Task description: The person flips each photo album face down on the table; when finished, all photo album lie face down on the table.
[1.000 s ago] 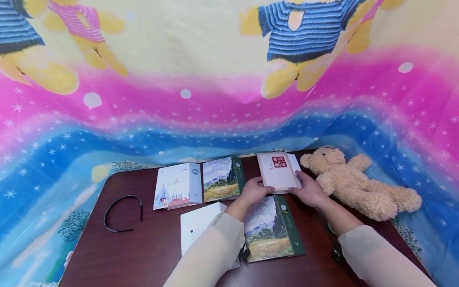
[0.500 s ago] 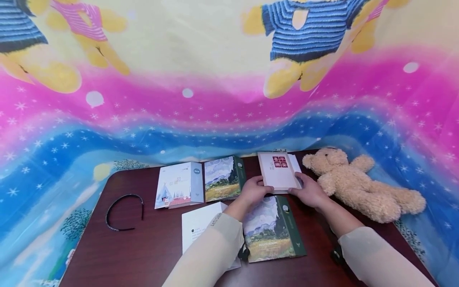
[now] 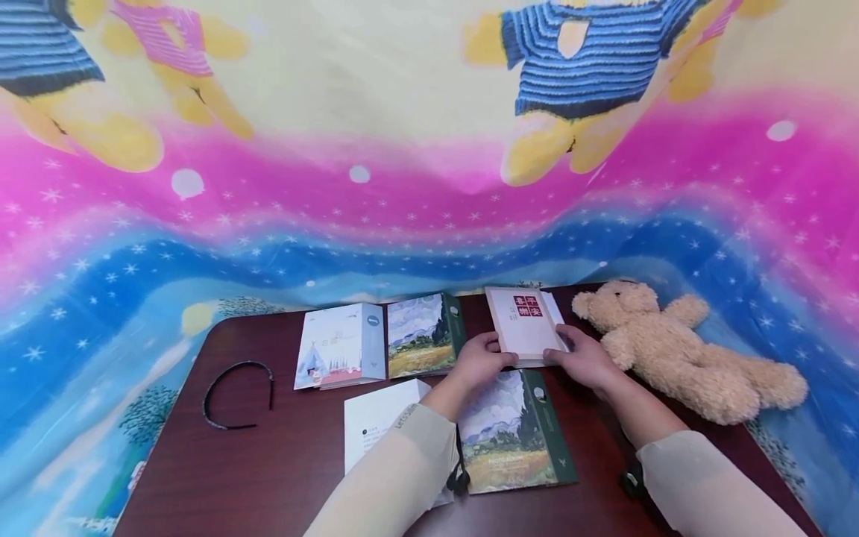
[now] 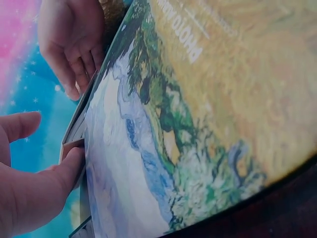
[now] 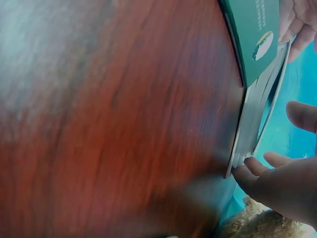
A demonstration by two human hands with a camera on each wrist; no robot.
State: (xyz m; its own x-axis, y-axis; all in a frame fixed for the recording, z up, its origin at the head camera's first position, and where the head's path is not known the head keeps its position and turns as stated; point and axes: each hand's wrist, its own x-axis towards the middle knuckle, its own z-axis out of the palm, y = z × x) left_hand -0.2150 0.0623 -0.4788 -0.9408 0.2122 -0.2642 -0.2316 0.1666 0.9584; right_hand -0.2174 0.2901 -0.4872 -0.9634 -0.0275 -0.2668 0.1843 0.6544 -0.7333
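A white book (image 3: 526, 328) with red square lettering lies at the table's back, something white jutting out at its right. My left hand (image 3: 479, 363) is at its front left corner. In the left wrist view, that hand's lower finger touches the book's edge, while another digit stands above, apart from it. My right hand (image 3: 590, 362) is at the front right corner; in the right wrist view its fingertips (image 5: 250, 168) touch the corner and the thumb stays off the book. Just in front lies a photo album (image 3: 503, 440) with a landscape painting and green spine.
Left of the hands lie another landscape album (image 3: 423, 335) and a white album (image 3: 335, 347) with a tent drawing. A white booklet (image 3: 376, 418) is partly under my left sleeve. A black headband (image 3: 208, 395) lies far left, a teddy bear (image 3: 671, 350) at right.
The hands and the white book keep nearly the same place relative to each other. The whole scene shifts slightly right in the head view.
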